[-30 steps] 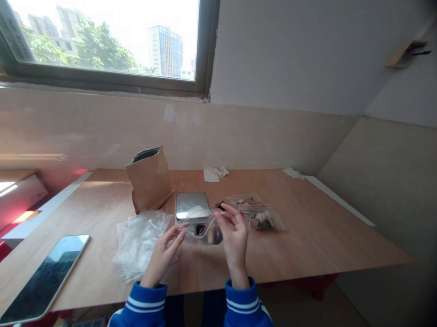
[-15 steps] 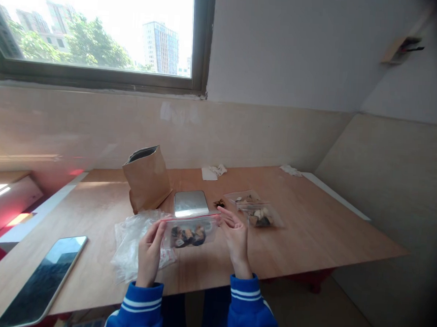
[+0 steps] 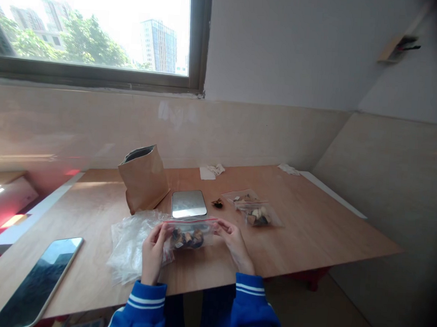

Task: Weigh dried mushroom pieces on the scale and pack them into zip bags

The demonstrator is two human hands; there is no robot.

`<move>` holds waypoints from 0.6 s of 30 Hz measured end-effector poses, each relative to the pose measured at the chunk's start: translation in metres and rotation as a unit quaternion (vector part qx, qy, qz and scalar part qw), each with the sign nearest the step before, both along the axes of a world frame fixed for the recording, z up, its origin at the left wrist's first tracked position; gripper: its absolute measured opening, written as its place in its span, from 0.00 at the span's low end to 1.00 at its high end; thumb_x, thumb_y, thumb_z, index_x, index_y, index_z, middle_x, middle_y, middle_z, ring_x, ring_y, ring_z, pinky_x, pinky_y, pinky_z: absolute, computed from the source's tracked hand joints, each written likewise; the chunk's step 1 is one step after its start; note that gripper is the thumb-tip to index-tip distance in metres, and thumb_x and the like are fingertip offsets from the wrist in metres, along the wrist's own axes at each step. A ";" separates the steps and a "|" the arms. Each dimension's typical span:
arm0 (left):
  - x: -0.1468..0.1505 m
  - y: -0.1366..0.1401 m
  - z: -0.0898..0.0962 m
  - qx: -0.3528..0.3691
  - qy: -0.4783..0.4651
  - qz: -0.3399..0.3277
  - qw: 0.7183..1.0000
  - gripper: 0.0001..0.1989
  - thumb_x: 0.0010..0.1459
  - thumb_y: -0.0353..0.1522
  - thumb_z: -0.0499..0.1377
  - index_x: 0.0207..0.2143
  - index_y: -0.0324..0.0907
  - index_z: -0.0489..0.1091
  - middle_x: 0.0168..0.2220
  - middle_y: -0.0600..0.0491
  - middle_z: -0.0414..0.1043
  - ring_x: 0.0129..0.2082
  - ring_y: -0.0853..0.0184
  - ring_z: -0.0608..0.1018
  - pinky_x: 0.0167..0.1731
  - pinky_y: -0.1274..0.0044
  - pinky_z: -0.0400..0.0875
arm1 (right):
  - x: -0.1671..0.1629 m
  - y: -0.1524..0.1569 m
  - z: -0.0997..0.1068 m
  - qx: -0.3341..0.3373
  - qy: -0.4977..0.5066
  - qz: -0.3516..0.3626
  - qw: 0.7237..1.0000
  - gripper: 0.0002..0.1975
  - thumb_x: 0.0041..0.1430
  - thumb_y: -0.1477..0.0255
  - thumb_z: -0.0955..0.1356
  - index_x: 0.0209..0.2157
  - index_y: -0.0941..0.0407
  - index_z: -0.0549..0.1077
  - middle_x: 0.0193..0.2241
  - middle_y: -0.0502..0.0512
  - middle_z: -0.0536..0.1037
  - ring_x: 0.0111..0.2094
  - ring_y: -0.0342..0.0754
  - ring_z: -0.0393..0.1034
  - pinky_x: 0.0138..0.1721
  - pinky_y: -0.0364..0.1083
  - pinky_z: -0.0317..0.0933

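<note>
Between my hands is a clear zip-lock bag [image 3: 189, 237] with a red strip along its top edge and several dark and tan dried pieces inside. My left hand [image 3: 154, 251] pinches its upper left corner. The fingers of my right hand [image 3: 235, 243] are closed on the upper right corner. Just beyond the bag lies a flat silver scale [image 3: 189, 204]. A small dark dried piece [image 3: 217, 203] rests to the right of the scale. Under and beside my left hand is a pile of clear plastic bags [image 3: 130, 247].
An open brown paper bag [image 3: 145, 181] stands behind the plastic pile. Two filled zip-lock bags, the nearer one [image 3: 261, 215] overlapping the farther one [image 3: 243, 196], lie at right. A phone [image 3: 41, 281] lies front left. Crumpled white tissue [image 3: 215, 169] sits near the wall.
My right hand has gone from spread fingers beside the bag to gripping its upper right corner. The zip-lock bag has dropped slightly. The view has shifted a little.
</note>
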State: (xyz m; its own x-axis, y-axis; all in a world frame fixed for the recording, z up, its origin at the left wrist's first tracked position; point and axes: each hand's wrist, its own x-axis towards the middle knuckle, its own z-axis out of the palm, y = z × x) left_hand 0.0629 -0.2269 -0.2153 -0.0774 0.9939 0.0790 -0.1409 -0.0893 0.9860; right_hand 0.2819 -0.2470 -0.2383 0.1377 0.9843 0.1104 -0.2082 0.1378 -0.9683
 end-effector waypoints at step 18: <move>-0.024 0.007 -0.011 0.039 0.152 -0.005 0.988 0.18 0.52 0.44 0.59 0.37 0.40 0.74 0.38 0.49 0.77 0.40 0.61 0.78 0.44 0.71 0.70 | -0.003 0.005 -0.009 0.049 -0.131 -0.073 0.987 0.19 0.59 0.55 0.63 0.38 0.56 0.74 0.37 0.58 0.80 0.39 0.52 0.74 0.42 0.49 0.66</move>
State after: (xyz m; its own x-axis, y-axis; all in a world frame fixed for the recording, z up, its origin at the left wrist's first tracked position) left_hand 0.0389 -0.2200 -0.2264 -0.0291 0.9843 0.1740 0.1604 -0.1672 0.9728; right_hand 0.2788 -0.2421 -0.2474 0.2311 0.9388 0.2554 0.0774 0.2439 -0.9667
